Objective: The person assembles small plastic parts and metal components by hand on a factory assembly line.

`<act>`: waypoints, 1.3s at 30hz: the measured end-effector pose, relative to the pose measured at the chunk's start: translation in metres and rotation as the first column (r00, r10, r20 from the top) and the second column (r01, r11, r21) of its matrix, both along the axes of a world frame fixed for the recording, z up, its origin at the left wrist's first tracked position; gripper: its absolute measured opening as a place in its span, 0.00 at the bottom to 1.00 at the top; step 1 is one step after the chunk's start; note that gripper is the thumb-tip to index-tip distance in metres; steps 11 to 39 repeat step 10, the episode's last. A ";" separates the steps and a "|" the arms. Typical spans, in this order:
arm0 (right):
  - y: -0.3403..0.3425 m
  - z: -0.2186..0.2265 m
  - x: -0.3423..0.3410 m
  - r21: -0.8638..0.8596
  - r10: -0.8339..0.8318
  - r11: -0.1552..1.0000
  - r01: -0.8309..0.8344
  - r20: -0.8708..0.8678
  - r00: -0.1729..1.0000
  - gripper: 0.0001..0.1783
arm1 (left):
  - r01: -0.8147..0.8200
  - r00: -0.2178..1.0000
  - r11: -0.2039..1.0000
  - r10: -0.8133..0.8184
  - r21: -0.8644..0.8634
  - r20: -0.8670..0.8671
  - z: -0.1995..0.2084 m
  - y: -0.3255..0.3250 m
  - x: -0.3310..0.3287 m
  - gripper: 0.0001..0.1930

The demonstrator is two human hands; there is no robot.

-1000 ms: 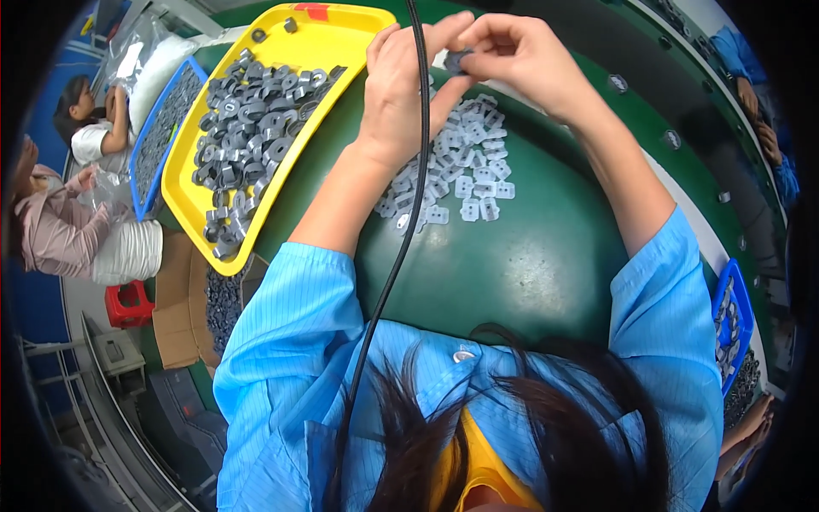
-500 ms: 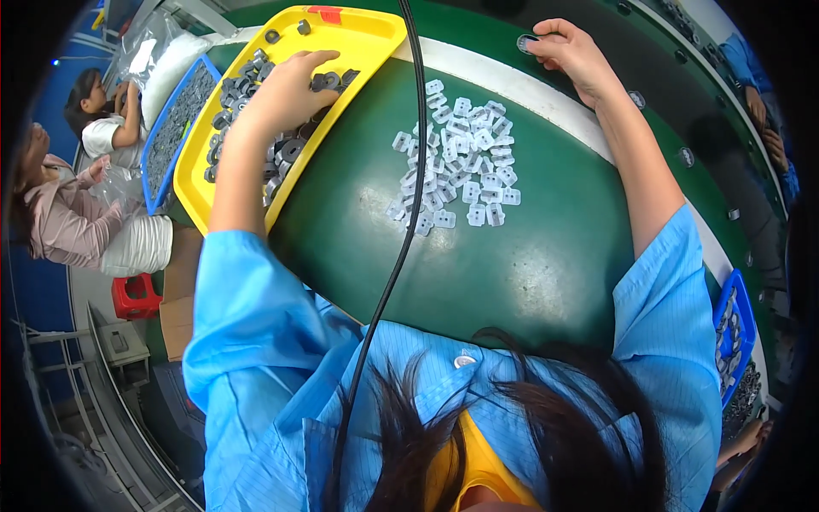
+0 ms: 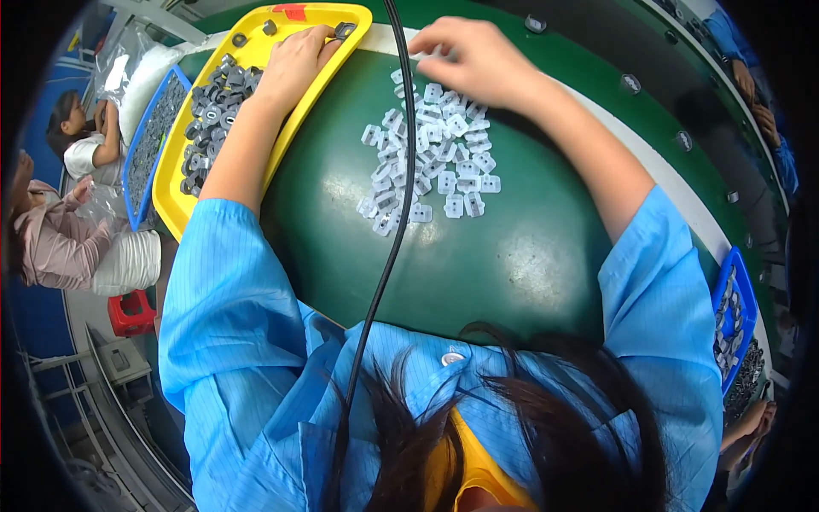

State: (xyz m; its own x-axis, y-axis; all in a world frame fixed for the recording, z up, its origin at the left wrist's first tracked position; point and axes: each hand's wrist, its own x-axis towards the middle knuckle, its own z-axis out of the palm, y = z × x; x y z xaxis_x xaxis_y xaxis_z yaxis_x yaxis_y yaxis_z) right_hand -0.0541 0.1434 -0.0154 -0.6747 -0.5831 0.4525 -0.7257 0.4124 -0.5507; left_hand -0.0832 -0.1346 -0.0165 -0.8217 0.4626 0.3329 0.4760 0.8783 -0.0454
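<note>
My left hand reaches over the yellow tray, its fingertips closed on a small dark grey part at the far right rim. Many similar dark grey rounded parts lie heaped in the tray. My right hand hovers over the far end of a pile of translucent plastic pieces on the green table. Its thumb and index finger are apart, slightly blurred, and no part shows clearly between them.
A black cable hangs across the view. Beyond a pale rail, a dark green belt carries spaced parts. Blue trays stand at left and right. Two people sit at the left; other hands show at the right.
My right hand has left the belt, where it held a small round part, and swung left over the translucent pieces. My left hand moved from the heap toward the tray's far right rim.
</note>
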 end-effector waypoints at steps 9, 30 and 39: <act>0.033 -0.004 -0.011 0.056 0.008 0.998 -0.009 0.012 1.000 0.19 | 0.011 1.000 0.990 -0.010 0.139 -0.007 0.000 0.012 -0.004 0.20; 0.032 -0.006 -0.010 0.057 0.008 0.998 -0.009 0.016 1.000 0.19 | -0.054 0.995 0.991 0.043 0.119 0.095 0.002 0.010 -0.004 0.20; 0.032 -0.006 -0.010 0.057 0.008 0.998 -0.009 0.016 1.000 0.19 | -0.054 0.995 0.991 0.043 0.119 0.095 0.002 0.010 -0.004 0.20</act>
